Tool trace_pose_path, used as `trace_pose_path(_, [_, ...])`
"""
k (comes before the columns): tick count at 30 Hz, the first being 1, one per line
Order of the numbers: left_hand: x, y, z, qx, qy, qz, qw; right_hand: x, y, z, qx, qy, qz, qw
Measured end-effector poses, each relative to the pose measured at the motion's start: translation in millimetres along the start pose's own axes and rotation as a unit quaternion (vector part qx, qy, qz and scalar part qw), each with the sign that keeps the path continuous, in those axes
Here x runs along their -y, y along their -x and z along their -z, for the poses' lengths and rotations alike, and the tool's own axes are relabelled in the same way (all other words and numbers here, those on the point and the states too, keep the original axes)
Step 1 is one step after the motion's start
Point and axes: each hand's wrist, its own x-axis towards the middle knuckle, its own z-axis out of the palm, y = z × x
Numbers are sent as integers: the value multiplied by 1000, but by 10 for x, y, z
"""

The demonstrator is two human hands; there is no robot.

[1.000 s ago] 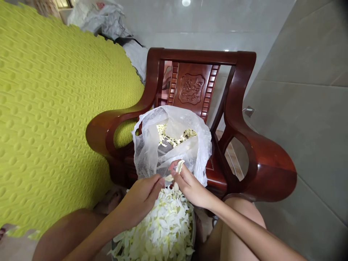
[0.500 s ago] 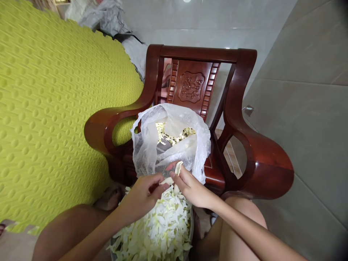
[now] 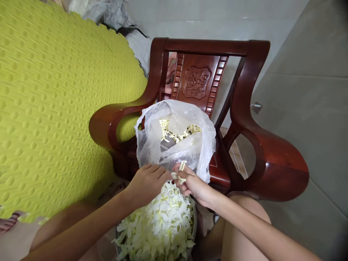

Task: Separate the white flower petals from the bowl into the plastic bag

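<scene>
My right hand (image 3: 191,183) is closed on a white flower (image 3: 181,174), whose pale curled petals stick out past the fingers. Beside it, back uppermost, is my left hand (image 3: 148,183), its fingers curled down and the tips hidden, so anything in them does not show. Below both hands a round bowl (image 3: 194,226) is heaped with loose white and pale yellow petals (image 3: 160,228). Just beyond the hands stands a wide-mouthed translucent plastic bag (image 3: 149,141), with more cream-coloured flowers (image 3: 178,137) inside.
The bag rests on the seat of a dark red wooden armchair (image 3: 280,163) with a carved back. A yellow bumpy foam mat (image 3: 54,101) rises along the left. Grey tiled wall (image 3: 307,127) is to the right, and pale plastic wrapping (image 3: 116,14) lies behind.
My left hand has turned over, its back now facing up and its fingertips out of sight. The flower stays in my right hand. The whole view has shifted slightly.
</scene>
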Motion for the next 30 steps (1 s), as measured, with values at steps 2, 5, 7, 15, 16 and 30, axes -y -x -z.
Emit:
trace_pose_path(2, [-22,-11,27,29,36,74,996,-24,-42,33,-40,59,61,996])
trace_pose_path(5, [-76,1,148,0,23,92,995,-64,-62,45,-64,146,176,971])
trace_pose_path(7, [-125,9,226,-16,10,72,997,-81,-43,18,-82,198,239,947])
trace_pose_path(15, [-314,-13,285,13,112,126,986,-78,22,-151,-120,237,303,915])
trace_pose_path(16, [-316,-13,300,13,144,157,977,-77,20,-162,-111,200,299,926])
trace_pose_path(30, [-250,-67,430,163,520,447,709,209,228,92,-36,385,383,839])
